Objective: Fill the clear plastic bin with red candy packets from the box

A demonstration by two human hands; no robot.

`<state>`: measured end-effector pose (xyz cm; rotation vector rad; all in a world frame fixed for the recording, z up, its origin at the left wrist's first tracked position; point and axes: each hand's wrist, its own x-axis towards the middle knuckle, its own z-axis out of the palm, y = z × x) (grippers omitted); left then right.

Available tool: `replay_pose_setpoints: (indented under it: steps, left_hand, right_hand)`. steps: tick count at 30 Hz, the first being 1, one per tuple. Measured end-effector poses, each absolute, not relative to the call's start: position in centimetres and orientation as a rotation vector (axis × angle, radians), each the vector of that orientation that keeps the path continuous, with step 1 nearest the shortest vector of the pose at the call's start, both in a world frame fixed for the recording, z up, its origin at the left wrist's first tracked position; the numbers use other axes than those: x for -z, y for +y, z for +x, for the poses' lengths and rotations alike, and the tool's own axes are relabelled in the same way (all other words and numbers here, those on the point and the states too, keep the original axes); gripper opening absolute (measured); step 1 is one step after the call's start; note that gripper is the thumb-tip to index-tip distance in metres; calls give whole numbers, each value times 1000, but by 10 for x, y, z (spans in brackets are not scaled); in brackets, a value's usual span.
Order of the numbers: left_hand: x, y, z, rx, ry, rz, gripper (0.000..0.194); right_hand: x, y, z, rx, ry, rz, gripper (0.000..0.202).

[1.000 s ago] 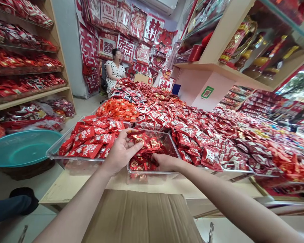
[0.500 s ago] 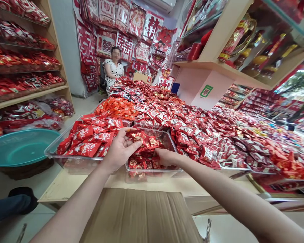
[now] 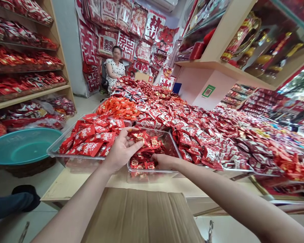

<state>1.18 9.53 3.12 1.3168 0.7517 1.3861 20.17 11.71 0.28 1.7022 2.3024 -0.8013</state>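
Observation:
My left hand [image 3: 125, 147] is closed around red candy packets [image 3: 139, 136] with gold print, its thumb lying across the front of them. They are above a clear plastic bin [image 3: 152, 171]. My right hand [image 3: 163, 161] reaches down into the same bin, its curled fingers among more small red packets [image 3: 139, 163]; the fingertips are partly hidden, and whether they grip a packet cannot be made out. Left of my left hand, a second clear bin [image 3: 56, 148] holds larger red packets [image 3: 87, 138].
A cardboard sheet [image 3: 144, 216] is in front of me, below the wooden table edge [image 3: 62, 185]. Heaped red packets [image 3: 192, 135] spread right and back. A teal basin [image 3: 22, 145] stands left, near another person's shoe [image 3: 26, 195]. A person [image 3: 114, 69] sits at the back.
My right hand has shifted slightly left inside the bin. My left hand keeps its hold on the packets. The whole view has moved a little.

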Motion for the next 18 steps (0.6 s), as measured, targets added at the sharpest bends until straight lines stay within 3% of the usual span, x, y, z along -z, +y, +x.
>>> replay_pose_setpoints:
  steps: [5, 11, 18]
  left_hand:
    - [-32, 96, 11, -1393, 754, 1331, 34]
    - [-31, 96, 11, -1384, 732, 1316, 34]
    - [-31, 96, 11, -1373, 698, 1303, 34]
  right_hand:
    - [-6, 117, 201, 790, 2307, 1566, 36]
    - [-2, 117, 201, 673, 2324, 1708, 29]
    - [-17, 114, 192, 242, 2424, 1645, 18]
